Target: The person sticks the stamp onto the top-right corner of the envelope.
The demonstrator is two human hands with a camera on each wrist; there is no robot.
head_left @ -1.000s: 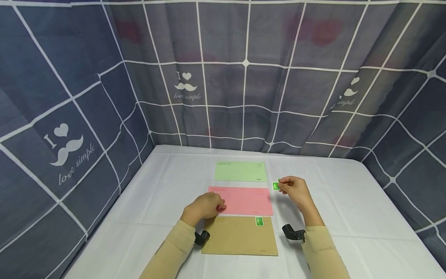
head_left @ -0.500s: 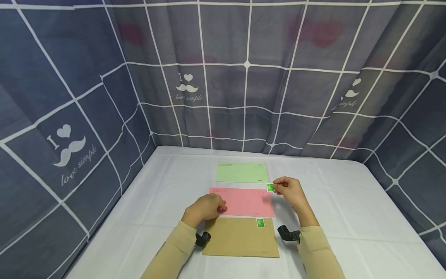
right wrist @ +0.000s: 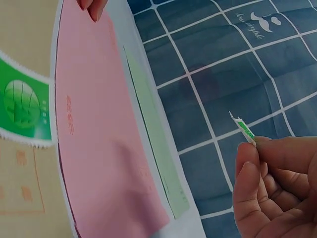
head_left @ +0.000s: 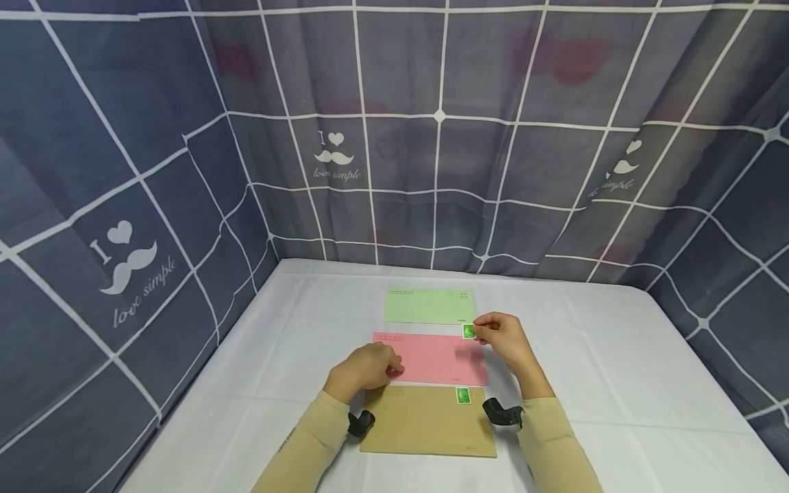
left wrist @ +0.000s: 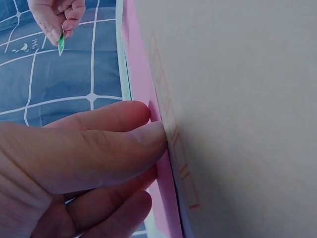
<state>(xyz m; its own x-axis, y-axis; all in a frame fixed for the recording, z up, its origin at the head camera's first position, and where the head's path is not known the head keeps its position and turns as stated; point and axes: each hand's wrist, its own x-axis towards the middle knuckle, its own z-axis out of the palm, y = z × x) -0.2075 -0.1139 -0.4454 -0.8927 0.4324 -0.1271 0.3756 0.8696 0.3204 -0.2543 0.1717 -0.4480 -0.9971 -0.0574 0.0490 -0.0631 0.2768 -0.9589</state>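
Observation:
A green stamp with a white border (head_left: 469, 331) is pinched between the thumb and forefinger of my right hand (head_left: 502, 339). It overlaps the upper right corner of the pink envelope (head_left: 434, 359) in the head view; the right wrist view has the stamp (right wrist: 245, 130) raised, with the hand's shadow on the envelope. At that envelope's left end my left hand (head_left: 364, 366) rests its fingertips, thumb (left wrist: 133, 153) at the edge. Nearer me lies a brown envelope (head_left: 425, 424), bearing a similar green stamp (head_left: 463, 396) near its top right.
Beyond the pink envelope lies a light green one (head_left: 425, 307), with printed boxes in its upper corners. All three envelopes lie in a column on a white-covered table (head_left: 296, 322). A dark checked cloth (head_left: 401, 157) hangs around the back and sides.
My right hand has moved left with the stamp, from right of the envelopes to over the pink envelope's upper right corner. The left hand has stayed at its left end.

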